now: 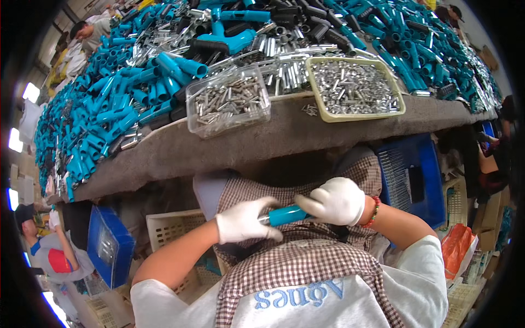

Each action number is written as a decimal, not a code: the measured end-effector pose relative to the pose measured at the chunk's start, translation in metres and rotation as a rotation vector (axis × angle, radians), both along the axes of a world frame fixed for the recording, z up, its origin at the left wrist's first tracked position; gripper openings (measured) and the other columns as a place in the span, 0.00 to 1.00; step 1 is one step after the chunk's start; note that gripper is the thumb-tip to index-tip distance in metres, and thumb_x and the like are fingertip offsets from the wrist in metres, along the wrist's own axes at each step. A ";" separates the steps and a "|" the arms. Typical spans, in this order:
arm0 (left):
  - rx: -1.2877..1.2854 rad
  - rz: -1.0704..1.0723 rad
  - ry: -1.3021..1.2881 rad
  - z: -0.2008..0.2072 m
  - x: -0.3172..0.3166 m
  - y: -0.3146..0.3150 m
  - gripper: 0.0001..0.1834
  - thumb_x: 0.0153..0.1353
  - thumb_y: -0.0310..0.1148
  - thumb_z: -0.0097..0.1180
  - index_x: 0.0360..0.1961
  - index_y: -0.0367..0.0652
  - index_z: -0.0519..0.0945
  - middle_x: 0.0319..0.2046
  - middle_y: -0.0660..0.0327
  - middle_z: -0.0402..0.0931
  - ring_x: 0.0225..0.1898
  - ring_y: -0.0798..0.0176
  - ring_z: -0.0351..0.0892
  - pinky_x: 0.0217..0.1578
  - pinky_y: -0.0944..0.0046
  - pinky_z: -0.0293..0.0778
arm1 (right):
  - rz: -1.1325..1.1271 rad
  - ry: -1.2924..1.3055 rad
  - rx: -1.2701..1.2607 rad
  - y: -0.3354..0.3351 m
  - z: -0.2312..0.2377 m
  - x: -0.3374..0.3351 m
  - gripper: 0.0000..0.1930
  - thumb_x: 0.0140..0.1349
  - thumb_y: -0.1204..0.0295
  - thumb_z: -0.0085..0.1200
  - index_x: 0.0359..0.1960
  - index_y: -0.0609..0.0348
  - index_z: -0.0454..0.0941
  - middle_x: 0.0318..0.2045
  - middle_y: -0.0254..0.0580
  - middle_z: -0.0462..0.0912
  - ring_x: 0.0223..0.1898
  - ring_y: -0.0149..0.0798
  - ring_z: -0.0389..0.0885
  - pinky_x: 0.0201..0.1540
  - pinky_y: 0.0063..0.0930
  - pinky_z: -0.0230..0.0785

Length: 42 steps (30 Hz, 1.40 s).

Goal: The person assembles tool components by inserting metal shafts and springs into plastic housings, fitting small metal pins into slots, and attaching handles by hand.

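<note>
Over my lap is a teal tube (287, 215) with a shiny metal end, lying nearly level. My right hand (336, 202), in a white glove, grips its right end with curled fingers. My left hand (243, 221), gloved too, is around the metal end, thumb and fingers on either side of it. The inside of the left palm is hidden, and the fingers are slightly blurred. Beyond the hands, on the bench edge, a clear plastic box (203, 129) holds small metal pins, and a pale yellow tray (358, 117) is full of small metal parts.
Heaps of teal housings (117, 104), black grips and metal tubes cover the brown bench (284, 123). Blue crates (112, 246) stand to the left and right, with a pale basket (164, 227) by my left arm. Other people (60, 257) are at the sides.
</note>
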<state>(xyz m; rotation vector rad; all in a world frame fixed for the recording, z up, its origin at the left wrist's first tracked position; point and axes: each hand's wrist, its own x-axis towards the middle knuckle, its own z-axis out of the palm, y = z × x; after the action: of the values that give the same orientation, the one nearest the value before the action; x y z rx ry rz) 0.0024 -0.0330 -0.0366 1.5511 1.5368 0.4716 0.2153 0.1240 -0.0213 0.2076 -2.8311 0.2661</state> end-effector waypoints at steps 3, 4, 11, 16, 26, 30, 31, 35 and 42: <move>-0.651 0.118 -0.429 0.017 0.001 0.003 0.39 0.46 0.36 0.72 0.57 0.37 0.66 0.28 0.64 0.71 0.30 0.73 0.74 0.26 0.73 0.74 | 0.062 0.060 0.072 -0.001 -0.005 -0.003 0.15 0.51 0.64 0.57 0.41 0.51 0.77 0.15 0.31 0.68 0.15 0.33 0.76 0.16 0.28 0.69; -0.592 0.096 -0.338 0.020 0.001 0.002 0.37 0.48 0.40 0.71 0.56 0.38 0.67 0.32 0.58 0.76 0.31 0.68 0.79 0.26 0.69 0.76 | 0.051 0.040 0.059 -0.001 -0.005 -0.004 0.16 0.50 0.62 0.58 0.41 0.51 0.77 0.15 0.32 0.68 0.16 0.34 0.76 0.16 0.29 0.69; 0.122 -0.007 0.426 0.017 0.013 -0.003 0.39 0.48 0.58 0.64 0.57 0.48 0.68 0.35 0.50 0.81 0.32 0.48 0.83 0.31 0.53 0.79 | -0.225 -0.300 -0.657 -0.005 -0.010 -0.005 0.24 0.47 0.54 0.67 0.41 0.57 0.80 0.26 0.45 0.82 0.27 0.46 0.83 0.30 0.35 0.75; 0.084 0.048 0.268 0.022 0.018 0.008 0.37 0.44 0.55 0.68 0.53 0.49 0.72 0.36 0.53 0.81 0.35 0.50 0.83 0.35 0.55 0.79 | -0.182 -0.155 -0.305 -0.013 -0.008 -0.007 0.23 0.48 0.53 0.66 0.41 0.53 0.79 0.22 0.42 0.80 0.23 0.45 0.81 0.24 0.34 0.74; 0.246 -0.119 0.441 0.027 0.023 0.014 0.24 0.54 0.54 0.59 0.44 0.48 0.76 0.33 0.59 0.79 0.30 0.52 0.82 0.30 0.57 0.79 | -0.142 0.084 -0.278 0.029 0.046 -0.013 0.17 0.47 0.55 0.62 0.27 0.56 0.79 0.28 0.44 0.79 0.32 0.49 0.79 0.37 0.43 0.73; 0.213 -0.029 0.436 0.032 0.028 0.017 0.21 0.53 0.51 0.62 0.40 0.47 0.78 0.30 0.58 0.79 0.28 0.51 0.81 0.28 0.57 0.78 | -0.539 0.393 0.161 0.102 0.074 -0.017 0.06 0.53 0.69 0.55 0.30 0.55 0.80 0.23 0.42 0.78 0.32 0.47 0.79 0.39 0.40 0.72; 0.260 -0.027 0.441 0.031 0.030 0.018 0.21 0.53 0.50 0.62 0.40 0.47 0.78 0.29 0.58 0.79 0.27 0.51 0.81 0.27 0.57 0.78 | -0.541 0.445 0.215 0.126 0.071 -0.018 0.06 0.53 0.70 0.54 0.32 0.55 0.80 0.24 0.42 0.79 0.32 0.47 0.79 0.40 0.40 0.72; 0.319 0.009 0.470 0.028 0.032 0.016 0.21 0.52 0.50 0.63 0.40 0.47 0.78 0.28 0.57 0.79 0.26 0.51 0.81 0.26 0.57 0.78 | -0.596 0.132 0.309 0.150 0.074 -0.032 0.11 0.55 0.70 0.52 0.40 0.52 0.81 0.29 0.46 0.83 0.35 0.47 0.82 0.41 0.42 0.74; 0.356 0.111 0.469 0.029 0.031 0.013 0.23 0.49 0.46 0.66 0.43 0.45 0.78 0.31 0.53 0.80 0.32 0.49 0.82 0.33 0.56 0.77 | -0.578 -0.251 0.371 0.142 0.102 -0.046 0.13 0.53 0.73 0.49 0.41 0.57 0.77 0.32 0.55 0.82 0.34 0.53 0.82 0.38 0.43 0.75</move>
<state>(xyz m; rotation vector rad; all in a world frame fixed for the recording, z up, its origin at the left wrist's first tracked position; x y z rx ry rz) 0.0333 -0.0197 -0.0071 1.9559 1.9833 0.4852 0.1698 0.2663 0.0811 -0.6039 -3.0020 -0.3834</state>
